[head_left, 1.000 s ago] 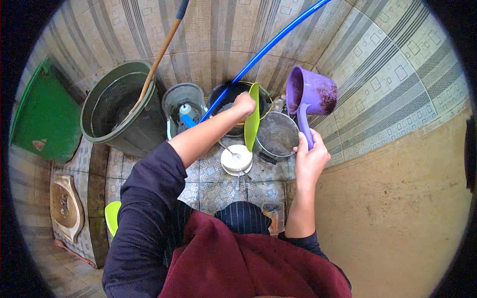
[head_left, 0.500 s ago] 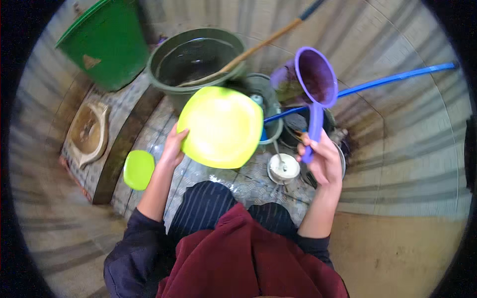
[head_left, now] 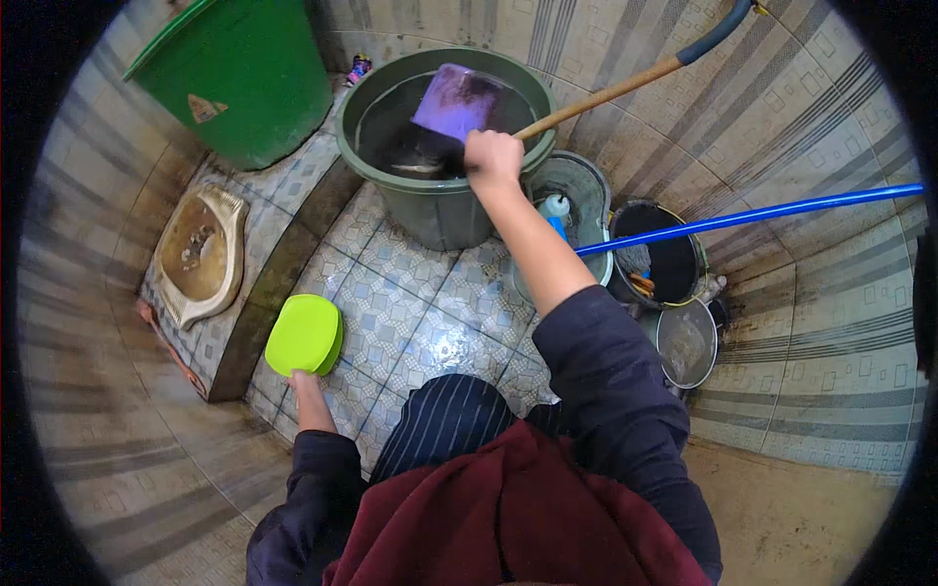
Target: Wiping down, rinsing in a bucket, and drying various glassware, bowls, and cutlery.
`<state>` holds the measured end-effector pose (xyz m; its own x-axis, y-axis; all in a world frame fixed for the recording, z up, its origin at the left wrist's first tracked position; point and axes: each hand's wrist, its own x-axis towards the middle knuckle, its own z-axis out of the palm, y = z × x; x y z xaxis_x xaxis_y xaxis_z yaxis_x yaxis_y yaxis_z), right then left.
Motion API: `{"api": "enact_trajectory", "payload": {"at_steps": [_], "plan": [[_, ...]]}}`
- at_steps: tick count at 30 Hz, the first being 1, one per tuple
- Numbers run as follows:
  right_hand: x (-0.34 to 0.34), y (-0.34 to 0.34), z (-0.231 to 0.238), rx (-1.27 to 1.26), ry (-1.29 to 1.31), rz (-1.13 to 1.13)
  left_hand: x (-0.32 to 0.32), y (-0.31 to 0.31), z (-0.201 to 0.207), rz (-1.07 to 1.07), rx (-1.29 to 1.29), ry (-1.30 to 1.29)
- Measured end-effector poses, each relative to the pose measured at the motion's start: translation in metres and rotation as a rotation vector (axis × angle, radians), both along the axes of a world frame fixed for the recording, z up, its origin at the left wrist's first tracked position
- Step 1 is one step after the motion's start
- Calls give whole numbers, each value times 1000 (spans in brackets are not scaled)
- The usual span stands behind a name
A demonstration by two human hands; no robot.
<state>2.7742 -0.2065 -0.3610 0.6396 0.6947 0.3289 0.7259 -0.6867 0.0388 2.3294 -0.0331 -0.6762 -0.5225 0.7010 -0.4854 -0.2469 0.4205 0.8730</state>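
Note:
My right hand (head_left: 493, 158) is closed around the handle of a purple water dipper (head_left: 457, 105), the handle itself mostly hidden by the fist. The dipper is tilted over the water in a big grey-green bucket (head_left: 430, 210), inside its rim. Low on the left, my left hand (head_left: 307, 385) grips the near edge of a lime-green plate (head_left: 301, 332). A second green rim shows just beneath and to the right of that plate, over the tiled floor (head_left: 391, 313). The fingers of my left hand are partly hidden under the plate.
A wooden-handled stick (head_left: 596, 100) leans across the bucket. Right of it stand a grey tub (head_left: 576, 176) with bottles, a black bucket (head_left: 684, 259), a metal pot (head_left: 687, 342) and a blue pole (head_left: 762, 212). A squat toilet (head_left: 202, 254) and green bin (head_left: 244, 88) are left.
My left hand has lowered the green plate to the lower left, onto or over the other green one. My right hand has carried the dipper left and forward into the big bucket.

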Motion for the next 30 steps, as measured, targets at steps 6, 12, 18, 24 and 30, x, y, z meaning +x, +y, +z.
{"api": "enact_trajectory", "payload": {"at_steps": [6,12,18,24,30], "plan": [[3,15,1,-170,256,32,17,24,-16,-1,-88,316],[42,-18,-28,367,747,34,54,20,-22,-87,-142,647],[11,-68,6,1007,874,-49,121,-59,-4,-437,41,556],[-7,-216,87,1257,1121,39,337,-250,173,-2394,446,-353],[-64,-336,103,1144,977,-273,420,-403,176,-2986,1136,680]]}}
